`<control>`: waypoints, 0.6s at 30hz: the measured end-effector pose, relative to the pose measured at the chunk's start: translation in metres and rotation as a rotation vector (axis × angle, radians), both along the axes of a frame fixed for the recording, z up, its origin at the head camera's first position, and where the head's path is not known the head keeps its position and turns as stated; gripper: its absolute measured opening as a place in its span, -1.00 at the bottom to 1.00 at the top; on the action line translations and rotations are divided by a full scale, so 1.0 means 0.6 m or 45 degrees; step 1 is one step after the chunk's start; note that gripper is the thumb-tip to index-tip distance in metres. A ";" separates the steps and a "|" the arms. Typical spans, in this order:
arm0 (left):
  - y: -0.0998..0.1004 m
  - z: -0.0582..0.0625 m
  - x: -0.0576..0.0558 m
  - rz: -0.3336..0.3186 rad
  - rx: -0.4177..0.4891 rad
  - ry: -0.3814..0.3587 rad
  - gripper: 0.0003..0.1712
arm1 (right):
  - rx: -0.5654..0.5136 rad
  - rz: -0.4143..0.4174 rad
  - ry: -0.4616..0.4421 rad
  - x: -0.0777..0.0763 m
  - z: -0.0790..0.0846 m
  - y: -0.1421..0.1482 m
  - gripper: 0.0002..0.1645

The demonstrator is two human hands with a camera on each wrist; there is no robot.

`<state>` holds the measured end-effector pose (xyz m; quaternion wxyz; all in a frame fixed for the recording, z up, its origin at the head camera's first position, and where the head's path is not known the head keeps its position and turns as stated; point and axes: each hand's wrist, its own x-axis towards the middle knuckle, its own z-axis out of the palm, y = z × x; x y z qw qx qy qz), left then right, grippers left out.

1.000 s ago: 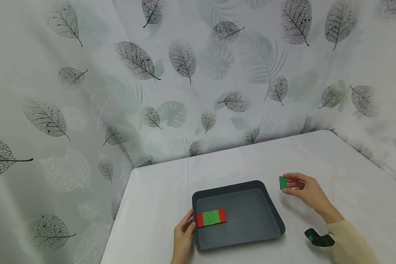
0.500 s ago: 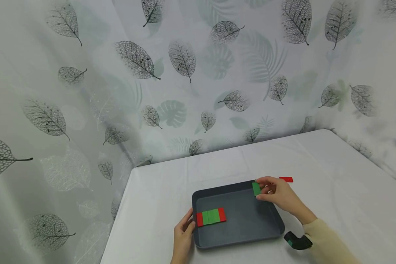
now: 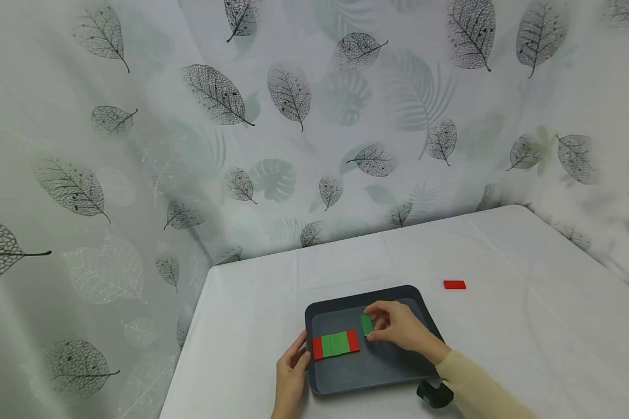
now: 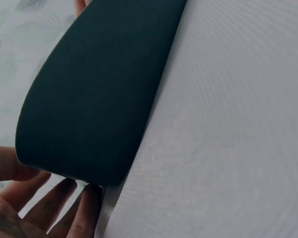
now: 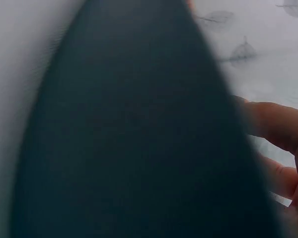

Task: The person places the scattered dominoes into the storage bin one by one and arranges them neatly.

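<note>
A dark grey tray lies on the white-covered table. My left hand holds its left side, thumb at the rim and fingers against the outer wall; the left wrist view has these fingers close up at the tray's end. Inside the tray, a short row runs from a red tile through green tiles to another red tile. Over the tray, right of this row, my right hand pinches a green tile between thumb and fingertips. The right wrist view is mostly blocked by the blurred dark tray wall.
One loose red tile lies on the table behind and right of the tray. A black wrist-worn device hangs below my right sleeve. A leaf-patterned curtain stands behind the table.
My right hand has carried the green tile leftward from beyond the tray's right side to over the tray's interior. The loose red tile has come into sight. My left hand stays put.
</note>
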<state>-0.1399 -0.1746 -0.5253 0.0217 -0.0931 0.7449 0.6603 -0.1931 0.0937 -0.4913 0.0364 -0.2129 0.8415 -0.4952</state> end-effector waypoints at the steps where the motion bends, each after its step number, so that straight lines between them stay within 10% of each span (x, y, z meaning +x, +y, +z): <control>1: 0.000 -0.001 0.000 -0.003 0.003 0.003 -0.43 | 0.016 0.002 0.007 -0.001 -0.005 -0.004 -0.46; 18: -0.002 -0.001 0.001 -0.013 0.004 0.011 -0.44 | 0.106 0.018 0.034 -0.004 -0.043 -0.030 -0.49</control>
